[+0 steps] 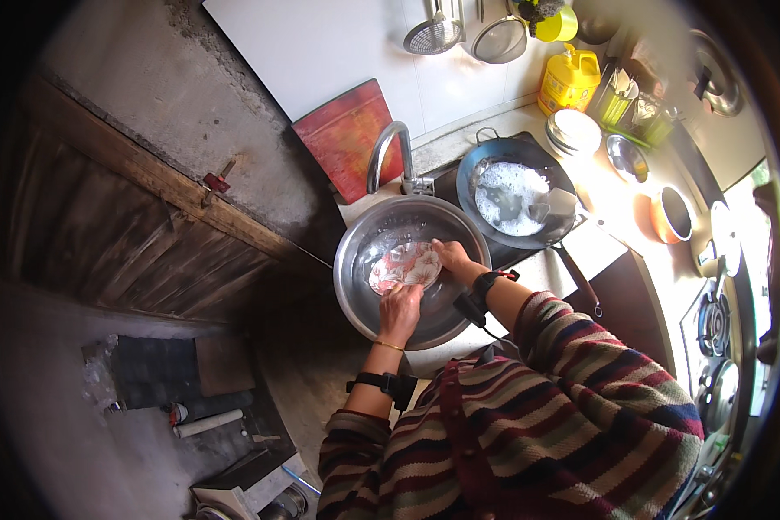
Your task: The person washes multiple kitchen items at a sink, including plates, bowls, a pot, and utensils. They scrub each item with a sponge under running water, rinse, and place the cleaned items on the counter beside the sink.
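Observation:
A dish (406, 266) with a pink and white floral pattern is held in both hands, inside a large stainless steel basin (351, 305). My left hand (401, 312) grips its near edge, fingers over the rim. At the far right edge, my right hand (452, 255) has hold of it too. Water appears to lie in the basin below the dish, though its depth is hard to tell. Just behind the basin rises a curved chrome faucet (385, 146), and no stream shows from its spout.
Right of the basin sits a wok (471, 195) of sudsy water with a metal turner (552, 205) in it. A red cutting board (351, 140) leans on the wall. Stacked white bowls (573, 132), a yellow jug (569, 81) and an orange pot (667, 214) stand farther right.

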Demonstrator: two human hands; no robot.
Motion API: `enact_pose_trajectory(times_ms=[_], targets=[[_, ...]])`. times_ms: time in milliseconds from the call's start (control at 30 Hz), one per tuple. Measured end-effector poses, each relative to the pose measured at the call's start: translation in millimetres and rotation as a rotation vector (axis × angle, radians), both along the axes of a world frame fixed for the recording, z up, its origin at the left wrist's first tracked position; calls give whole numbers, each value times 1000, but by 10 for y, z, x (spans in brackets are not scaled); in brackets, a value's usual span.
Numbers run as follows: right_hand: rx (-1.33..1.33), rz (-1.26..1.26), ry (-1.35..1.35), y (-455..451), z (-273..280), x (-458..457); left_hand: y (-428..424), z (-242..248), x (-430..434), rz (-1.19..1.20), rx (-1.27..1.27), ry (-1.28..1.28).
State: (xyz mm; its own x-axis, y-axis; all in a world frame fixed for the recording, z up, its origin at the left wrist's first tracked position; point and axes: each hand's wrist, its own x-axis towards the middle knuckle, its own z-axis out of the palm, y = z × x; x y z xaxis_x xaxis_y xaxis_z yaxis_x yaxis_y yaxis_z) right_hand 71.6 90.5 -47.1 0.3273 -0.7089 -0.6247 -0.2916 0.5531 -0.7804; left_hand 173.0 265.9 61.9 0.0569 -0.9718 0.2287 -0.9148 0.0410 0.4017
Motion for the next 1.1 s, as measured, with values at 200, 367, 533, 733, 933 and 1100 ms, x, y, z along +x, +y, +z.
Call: enact_pose_trajectory(times_ms=[200,367,533,733,933,1100], targets=[[237,-144,-493,80,159,110,-134,-29,-16,270,-6,317],[-757,172,-256,613,995,142,-262,13,207,419,-121,762],[-1428,592,-209,960,1521,404,-230,125,421,348,-88,2030],[-1029,430,192,208,1240,703,-124,171,385,362,-201,1725],[-195,-105,-120,362,624,441,-150,239,291,434,-370,1898],[7,-145,95,898,554,525,-273,163,119,585,-416,1545]])
